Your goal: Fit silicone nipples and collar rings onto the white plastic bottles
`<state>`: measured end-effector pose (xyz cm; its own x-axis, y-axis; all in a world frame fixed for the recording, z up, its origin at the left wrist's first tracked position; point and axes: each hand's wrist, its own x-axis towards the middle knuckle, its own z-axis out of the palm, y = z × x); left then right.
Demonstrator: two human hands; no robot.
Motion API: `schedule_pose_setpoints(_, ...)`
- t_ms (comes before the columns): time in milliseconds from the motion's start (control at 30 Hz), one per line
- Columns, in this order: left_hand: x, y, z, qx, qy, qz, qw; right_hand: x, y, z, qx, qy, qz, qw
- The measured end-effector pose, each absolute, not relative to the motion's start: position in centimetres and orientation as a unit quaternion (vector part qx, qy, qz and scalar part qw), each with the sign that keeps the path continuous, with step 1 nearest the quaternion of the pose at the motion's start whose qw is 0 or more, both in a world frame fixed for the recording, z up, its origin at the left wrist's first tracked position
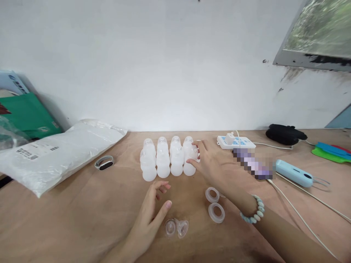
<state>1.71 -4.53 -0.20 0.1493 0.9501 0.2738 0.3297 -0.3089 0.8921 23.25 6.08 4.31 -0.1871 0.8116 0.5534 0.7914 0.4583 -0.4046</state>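
Note:
Several small translucent white bottles (164,159) stand in two rows on the wooden table (82,212). My right hand (211,162) reaches to the right end of the rows, fingers touching the front right bottle (189,160). My left hand (150,215) rests on the table nearer me, fingers loosely curled and apart, holding nothing. Just right of its thumb lie two clear silicone nipples (177,227). Two clear plastic rings (215,204) lie under my right forearm, which wears a bead bracelet (255,211).
A white plastic bag (60,149) and green packaging (27,113) lie at the left, with a grey wristband (104,162) beside them. At the right are a power strip (236,141), white cables (301,215), a light blue device (294,172), a black object (285,134) and coloured sheets (333,150).

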Motion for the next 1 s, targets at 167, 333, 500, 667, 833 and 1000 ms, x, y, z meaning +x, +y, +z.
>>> schedule_pose_setpoints(167,1.7,-4.4,-0.4,0.68,0.479,0.439,0.338,23.3,6.2,4.9,-0.519,-0.77,-0.001,0.37)
schedule_pose_setpoints(333,1.5,-4.1,0.3,0.699,0.467,0.431,0.328,25.2,4.1,6.5,-0.495,-0.777,-0.034,0.387)
schedule_pose_setpoints(500,0.3,-3.0,1.3,0.758,0.383,0.301,0.432,27.5,0.9,6.9,-0.437,-0.872,-0.066,0.209)
schedule_pose_setpoints(667,-0.8,-1.8,1.6,0.82,0.332,0.172,0.434,28.3,-0.6,5.2,-0.411,-0.902,-0.115,0.068)
schedule_pose_setpoints(833,0.1,-2.2,1.8,0.853,0.318,0.163,0.38,28.7,-0.3,4.1,-0.401,-0.909,-0.087,0.073)
schedule_pose_setpoints(1000,0.5,-2.7,2.3,0.866,0.318,0.142,0.359,28.7,-0.1,3.8,-0.386,-0.916,-0.091,0.066)
